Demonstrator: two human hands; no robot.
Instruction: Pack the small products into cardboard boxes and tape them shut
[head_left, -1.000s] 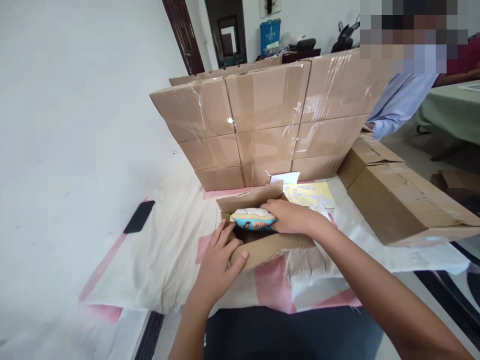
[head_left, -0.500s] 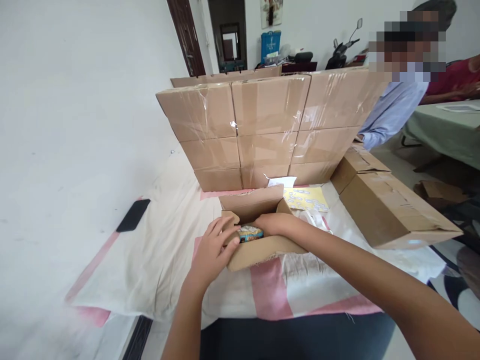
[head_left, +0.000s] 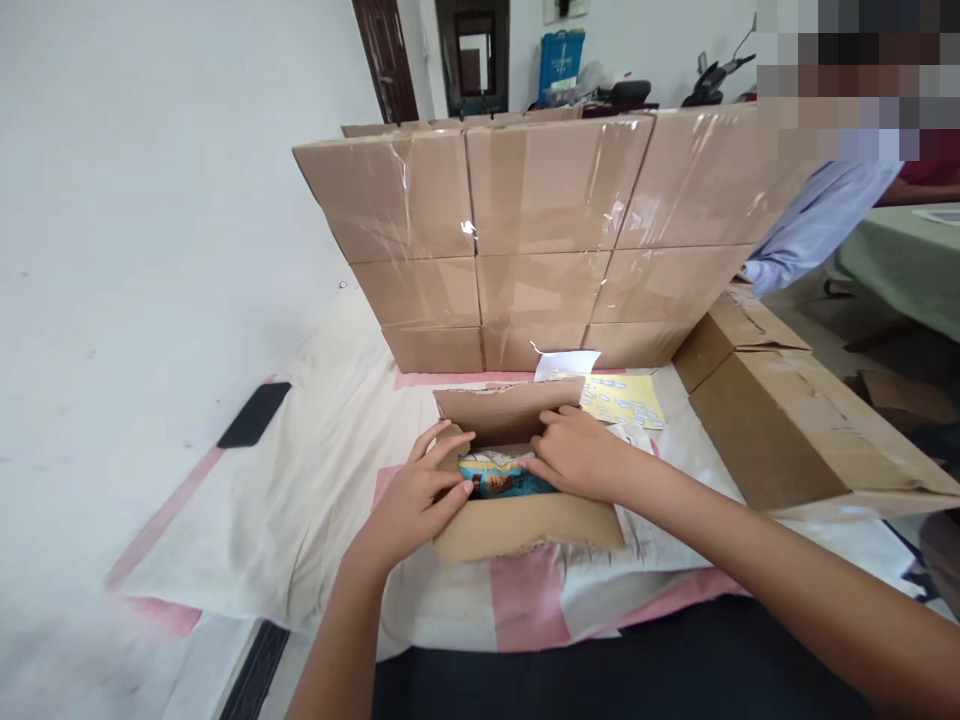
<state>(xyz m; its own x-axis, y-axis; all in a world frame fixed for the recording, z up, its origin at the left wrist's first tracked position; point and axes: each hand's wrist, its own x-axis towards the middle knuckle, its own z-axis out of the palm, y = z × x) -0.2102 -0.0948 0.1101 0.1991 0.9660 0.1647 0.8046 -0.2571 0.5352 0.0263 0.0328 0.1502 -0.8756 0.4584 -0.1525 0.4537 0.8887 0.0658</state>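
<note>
A small open cardboard box (head_left: pixel 525 530) sits on the cloth in front of me, its flaps raised or folded outward. Inside lies a blue and yellow printed packet (head_left: pixel 499 478) with a glossy wrapper, partly covered by my fingers. My left hand (head_left: pixel 420 490) grips the box's left end, fingers over the side flap and thumb beside the packet. At the right end, my right hand (head_left: pixel 577 450) has its fingers curled over the box's edge, while its thumb reaches in against the packet. The right-hand flap is mostly hidden under that hand.
Behind the box rises a wall of taped cartons (head_left: pixel 551 190). A longer carton (head_left: pixel 810 410) lies to the right. Yellow printed paper (head_left: pixel 626 400) and a white sheet (head_left: pixel 566 364) lie behind the box. A black phone-like slab (head_left: pixel 255 414) rests at left. A person's blue sleeve (head_left: pixel 817 220) shows at right.
My right hand has come up out of the box onto its right end, uncovering more of the packet. The left hand stays at the left flap. The view has shifted slightly.
</note>
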